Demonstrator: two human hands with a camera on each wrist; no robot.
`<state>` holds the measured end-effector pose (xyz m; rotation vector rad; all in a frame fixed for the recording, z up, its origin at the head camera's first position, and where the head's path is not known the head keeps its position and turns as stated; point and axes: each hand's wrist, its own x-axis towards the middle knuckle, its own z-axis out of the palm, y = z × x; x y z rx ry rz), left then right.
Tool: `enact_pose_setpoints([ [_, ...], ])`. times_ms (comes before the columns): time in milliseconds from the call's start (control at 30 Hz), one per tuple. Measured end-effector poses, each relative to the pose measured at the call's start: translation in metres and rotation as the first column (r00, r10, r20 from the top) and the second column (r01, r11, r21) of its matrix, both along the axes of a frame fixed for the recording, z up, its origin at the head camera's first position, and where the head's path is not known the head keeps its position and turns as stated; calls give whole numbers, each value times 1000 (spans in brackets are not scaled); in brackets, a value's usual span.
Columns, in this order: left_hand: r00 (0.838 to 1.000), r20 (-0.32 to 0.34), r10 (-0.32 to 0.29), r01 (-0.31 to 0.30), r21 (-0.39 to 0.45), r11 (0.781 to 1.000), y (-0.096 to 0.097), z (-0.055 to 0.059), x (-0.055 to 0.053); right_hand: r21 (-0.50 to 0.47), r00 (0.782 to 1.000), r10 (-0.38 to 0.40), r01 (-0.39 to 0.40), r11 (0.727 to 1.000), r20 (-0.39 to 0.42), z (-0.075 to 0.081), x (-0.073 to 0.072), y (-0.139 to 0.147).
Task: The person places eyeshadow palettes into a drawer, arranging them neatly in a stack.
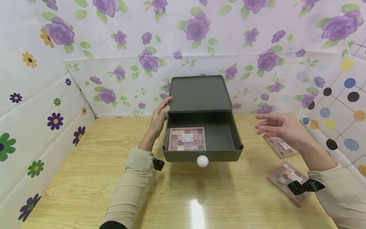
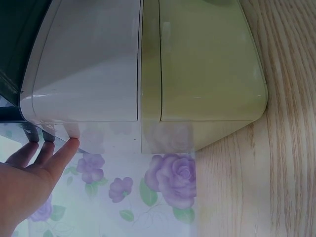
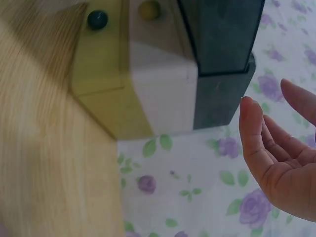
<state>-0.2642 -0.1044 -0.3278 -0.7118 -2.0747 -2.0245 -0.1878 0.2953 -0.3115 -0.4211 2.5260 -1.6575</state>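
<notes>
A dark green drawer (image 1: 223, 156) with a white round knob (image 1: 202, 161) is pulled out of a small stacked drawer unit (image 1: 200, 93). Inside it, on the left side, lies an eyeshadow palette (image 1: 187, 140). My left hand (image 1: 160, 119) rests with extended fingers against the unit's left side; in the left wrist view its fingertips touch the casing near the back. To the right of the unit, my right hand (image 1: 281, 128) hovers in the air, fingers loosely bent and holding nothing. Beneath it is a second palette (image 1: 280, 149), partly covered by the hand.
Another palette (image 1: 283, 178) lies on the wooden table (image 1: 94, 159) at the right, partly hidden by the wrist strap. Below the green drawer, the wrist views show a white drawer (image 2: 89, 64) and a yellow drawer (image 2: 210, 64). Flowered sheeting (image 1: 197, 41) stands behind the table.
</notes>
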Motion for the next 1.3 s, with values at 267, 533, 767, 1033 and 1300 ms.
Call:
enact_pose_setpoints([
  [267,1000,-2,5,-5,-16,1000,0,1,1,-4,999,14,-14,1000,30,-34,-10,20],
  [533,1000,-11,3,-3,-17,1000,0,1,2,114,994,-104,100,988,22,-59,-13,39],
  [767,1000,-17,0,0,-14,1000,0,0,1,238,988,-157,151,959,5,-78,-14,60],
  [1033,1000,-3,-5,5,-10,1000,0,0,1,303,980,-198,188,934,4,-95,-12,76],
  [1300,1000,1,1,-1,-8,1000,0,0,1,415,968,-246,241,877,-42,-111,-9,94],
])
